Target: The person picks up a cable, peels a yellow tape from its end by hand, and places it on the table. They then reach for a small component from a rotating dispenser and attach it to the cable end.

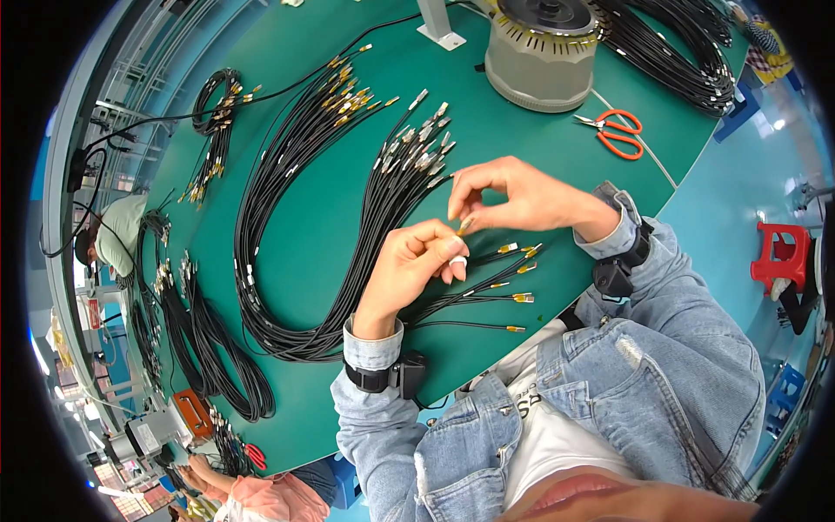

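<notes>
Together, left hand (416, 264) and right hand (522, 198): fingertips meeting, thumb and fingers of each pinched on a small yellowish piece (464, 225), partly hidden.
Yellowish piece's place: between the two hands, above the green table (417, 56).
Loose cable ends (522, 298): fanned out just beside the left hand, tipped yellow and silver.
Black cable bundle (246, 261): bent in a U, left of the hands.
Orange-handled scissors (624, 143): lying beyond the right hand, near a grey round machine (539, 74).
</notes>
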`<state>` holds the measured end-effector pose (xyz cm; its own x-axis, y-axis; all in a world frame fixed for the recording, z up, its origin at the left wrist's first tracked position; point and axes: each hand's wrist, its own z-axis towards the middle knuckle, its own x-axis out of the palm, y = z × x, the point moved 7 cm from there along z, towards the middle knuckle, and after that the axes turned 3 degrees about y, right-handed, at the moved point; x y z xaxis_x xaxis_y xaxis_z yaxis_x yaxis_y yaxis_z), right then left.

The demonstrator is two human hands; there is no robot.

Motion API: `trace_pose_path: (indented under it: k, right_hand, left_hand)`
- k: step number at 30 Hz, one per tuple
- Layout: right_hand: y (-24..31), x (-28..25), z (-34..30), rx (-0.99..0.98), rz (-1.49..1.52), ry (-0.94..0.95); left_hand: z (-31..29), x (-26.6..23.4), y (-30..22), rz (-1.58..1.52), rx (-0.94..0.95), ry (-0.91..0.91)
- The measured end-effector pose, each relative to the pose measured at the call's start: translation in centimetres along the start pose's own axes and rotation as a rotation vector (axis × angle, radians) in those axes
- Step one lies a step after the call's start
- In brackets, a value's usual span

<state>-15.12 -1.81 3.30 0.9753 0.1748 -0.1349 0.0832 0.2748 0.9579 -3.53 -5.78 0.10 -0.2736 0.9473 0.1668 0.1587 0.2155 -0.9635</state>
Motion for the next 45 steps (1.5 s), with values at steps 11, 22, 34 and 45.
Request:
trace_pose_path:
  k: [11, 22, 34, 45]
  right_hand:
    - [6.3, -20.4, -5.8, 0.19, -0.51, -0.618]
    - [4.0, -32.2, -2.0, 0.755, -0.756, -0.426]
    - [2.8, -33.5, -1.5, 0.755, -0.598, -0.274]
    - [5.5, -33.2, -2.3, 0.667, -0.434, -0.489]
  left_hand:
    - [0.7, 0.7, -1.3, 0.89, 0.239, -0.302]
    - [0.7, -1.0, -1.3, 0.935, 0.328, -0.455]
    - [0.7, -1.6, -1.8, 0.876, 0.327, -0.455]
    - [-0.4, -3.7, -2.3, 0.922, 0.276, -0.602]
